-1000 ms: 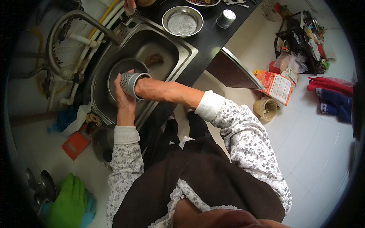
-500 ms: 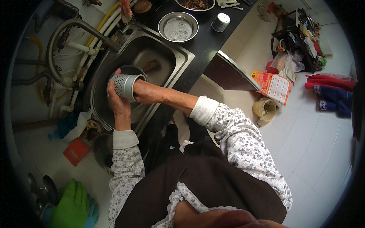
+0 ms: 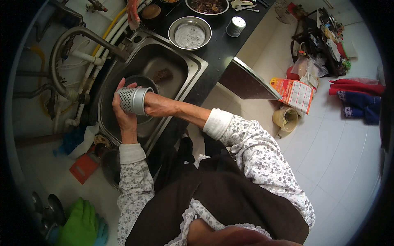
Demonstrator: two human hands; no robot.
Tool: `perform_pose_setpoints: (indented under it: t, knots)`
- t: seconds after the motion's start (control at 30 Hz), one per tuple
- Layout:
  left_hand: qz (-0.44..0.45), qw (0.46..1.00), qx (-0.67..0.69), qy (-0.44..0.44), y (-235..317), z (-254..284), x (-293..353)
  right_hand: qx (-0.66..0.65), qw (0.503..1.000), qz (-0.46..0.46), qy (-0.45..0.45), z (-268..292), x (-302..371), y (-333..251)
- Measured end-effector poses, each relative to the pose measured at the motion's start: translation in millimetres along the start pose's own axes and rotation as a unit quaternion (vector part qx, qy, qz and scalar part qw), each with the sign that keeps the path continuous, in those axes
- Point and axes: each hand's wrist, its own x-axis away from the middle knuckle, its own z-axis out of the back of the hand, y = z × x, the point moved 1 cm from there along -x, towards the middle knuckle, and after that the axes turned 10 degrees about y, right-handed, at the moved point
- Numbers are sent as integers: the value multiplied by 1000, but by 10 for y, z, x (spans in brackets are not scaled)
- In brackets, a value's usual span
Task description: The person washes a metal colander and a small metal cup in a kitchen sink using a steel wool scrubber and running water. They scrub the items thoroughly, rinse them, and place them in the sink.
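A silver utensil holder [image 3: 131,99], a metal cylinder with rows of holes and a smooth rim band, is held on its side above the sink [image 3: 199,67]. Wrapped round its perforated outside is my left hand [image 3: 122,108], the fingers showing at its far edge. My right hand [image 3: 160,105] reaches into its open end from the right; the rim hides those fingers, so whether they grip anything inside does not show. A dark round basin [image 3: 141,78] sits in the sink beneath the holder. Near it a brown clump [image 3: 163,75] lies on the sink bottom.
A metal bowl [image 3: 172,35] stands on the dark counter [image 3: 213,53], beside a similar perforated holder [image 3: 236,26] and a dish of dark food [image 3: 207,5]. The curved faucet [image 3: 57,45] arches at left. Green gloves [image 3: 80,223] lie lower left. A cabinet door [image 3: 250,82] juts out right.
The view has shifted slightly. The utensil holder has turned a little in my left hand, and more of the left fingers show along its far side. My right hand is still at its opening.
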Motion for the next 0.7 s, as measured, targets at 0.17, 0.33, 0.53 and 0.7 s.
perform_pose_setpoints:
  t: [0.17,0.33,0.53,0.7]
  knots:
    - [87,994,6,64,-146,195,-67,214,968,105,-79,-20,5,253]
    - [127,988,-55,67,-136,159,-70,256,956,142,-29,84,42,421]
    - [-42,997,-59,-35,-15,38,-24,-2,999,9,41,23,-36,26]
    - [49,996,-37,65,-157,85,-6,198,974,111,2,-13,-16,352]
